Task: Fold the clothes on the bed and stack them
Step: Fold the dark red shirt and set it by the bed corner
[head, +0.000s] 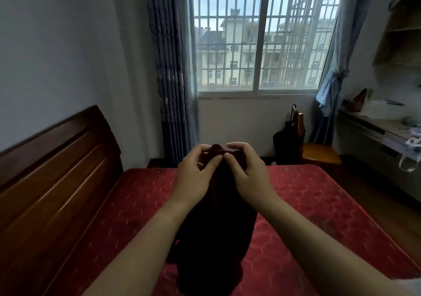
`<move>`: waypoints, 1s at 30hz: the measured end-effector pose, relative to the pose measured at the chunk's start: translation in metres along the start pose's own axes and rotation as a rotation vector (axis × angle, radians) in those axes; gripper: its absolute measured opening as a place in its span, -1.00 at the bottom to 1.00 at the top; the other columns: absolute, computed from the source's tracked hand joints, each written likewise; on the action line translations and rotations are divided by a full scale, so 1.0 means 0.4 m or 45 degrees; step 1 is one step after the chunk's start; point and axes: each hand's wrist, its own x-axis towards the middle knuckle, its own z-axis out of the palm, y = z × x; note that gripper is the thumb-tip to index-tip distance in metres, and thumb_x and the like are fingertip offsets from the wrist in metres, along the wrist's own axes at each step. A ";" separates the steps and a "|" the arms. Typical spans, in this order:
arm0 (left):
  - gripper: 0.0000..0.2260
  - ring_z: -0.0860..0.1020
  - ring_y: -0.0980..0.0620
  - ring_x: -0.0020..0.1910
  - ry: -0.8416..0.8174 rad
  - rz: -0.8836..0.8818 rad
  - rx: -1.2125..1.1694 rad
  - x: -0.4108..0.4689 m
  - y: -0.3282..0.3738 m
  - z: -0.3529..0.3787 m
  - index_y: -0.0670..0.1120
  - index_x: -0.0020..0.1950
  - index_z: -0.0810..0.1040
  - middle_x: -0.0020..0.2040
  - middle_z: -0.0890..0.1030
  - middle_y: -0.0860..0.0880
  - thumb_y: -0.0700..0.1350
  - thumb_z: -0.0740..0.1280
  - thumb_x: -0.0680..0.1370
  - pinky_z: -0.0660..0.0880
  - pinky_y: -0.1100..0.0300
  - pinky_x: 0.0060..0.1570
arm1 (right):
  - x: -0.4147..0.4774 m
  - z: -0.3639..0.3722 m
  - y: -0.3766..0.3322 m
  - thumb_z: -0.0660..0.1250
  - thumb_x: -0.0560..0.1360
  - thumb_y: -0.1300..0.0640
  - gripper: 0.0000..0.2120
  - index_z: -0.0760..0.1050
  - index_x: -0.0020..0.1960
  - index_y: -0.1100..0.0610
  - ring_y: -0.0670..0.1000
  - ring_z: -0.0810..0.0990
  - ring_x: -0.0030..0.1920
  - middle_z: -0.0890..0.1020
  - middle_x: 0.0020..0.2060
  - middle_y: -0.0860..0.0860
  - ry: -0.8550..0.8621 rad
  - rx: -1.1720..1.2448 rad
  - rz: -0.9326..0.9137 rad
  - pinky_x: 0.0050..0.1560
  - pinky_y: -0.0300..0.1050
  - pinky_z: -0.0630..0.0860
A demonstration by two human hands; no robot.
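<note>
A dark maroon garment (218,232) hangs in front of me over the red quilted bed (314,204). My left hand (196,177) and my right hand (248,172) are raised side by side and pinch its top edge, thumbs nearly touching. The cloth drops down between my forearms, and its lower end is bunched near the bottom of the view. Its shape is hard to read because it is so dark. No other clothes show on the bed.
A dark wooden headboard (52,181) runs along the left. Ahead is a barred window (262,42) with blue curtains. A wooden chair (319,152) with a dark bag stands past the bed's far corner. A cluttered desk (382,127) is on the right.
</note>
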 end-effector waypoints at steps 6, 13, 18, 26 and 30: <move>-0.91 0.61 0.22 -0.15 0.075 -0.052 -0.056 -0.061 -0.067 -0.029 0.05 0.00 0.57 -0.11 0.63 0.16 -0.09 0.33 0.52 0.50 0.40 -0.21 | -0.016 0.047 0.033 0.26 0.48 -0.16 -0.71 0.44 0.09 -0.02 -0.27 0.56 -0.12 0.54 -0.16 -0.24 0.050 -0.220 -0.093 -0.20 -0.48 0.43; -0.85 0.60 0.18 -0.12 0.048 -0.196 -0.033 -0.094 -0.149 -0.044 0.09 0.05 0.55 -0.04 0.62 0.09 0.02 0.35 0.49 0.50 0.36 -0.18 | -0.042 0.086 0.067 0.33 0.48 -0.04 -0.90 0.55 -0.09 -0.03 -0.33 0.57 -0.24 0.54 -0.33 -0.28 -0.023 -0.320 -0.059 -0.35 -0.53 0.39; -0.79 0.59 0.23 -0.19 -0.021 -0.410 -0.017 -0.194 -0.257 -0.028 0.12 0.00 0.53 -0.14 0.63 0.11 -0.06 0.46 0.42 0.48 0.40 -0.25 | -0.048 0.065 0.080 0.38 0.46 0.02 -0.87 0.56 -0.06 0.06 -0.30 0.56 -0.25 0.57 -0.26 -0.20 0.038 -0.412 -0.098 -0.27 -0.52 0.42; -0.93 0.61 0.09 -0.21 -0.002 -0.431 -0.006 -0.286 -0.343 0.029 0.06 -0.17 0.55 -0.22 0.63 0.06 -0.01 0.34 0.51 0.57 0.13 -0.19 | -0.055 -0.023 0.080 0.38 0.45 0.03 -0.82 0.56 -0.02 0.11 -0.23 0.60 -0.22 0.60 -0.23 -0.13 0.146 -0.426 -0.054 -0.27 -0.42 0.50; -0.89 0.54 0.06 -0.34 0.069 -0.293 0.048 -0.286 -0.335 0.047 0.12 -0.08 0.46 -0.28 0.56 0.05 0.11 0.23 0.56 0.52 0.05 -0.32 | -0.064 -0.060 0.078 0.40 0.45 0.07 -0.84 0.57 -0.04 0.14 -0.25 0.57 -0.25 0.61 -0.23 -0.11 0.214 -0.465 -0.042 -0.26 -0.45 0.46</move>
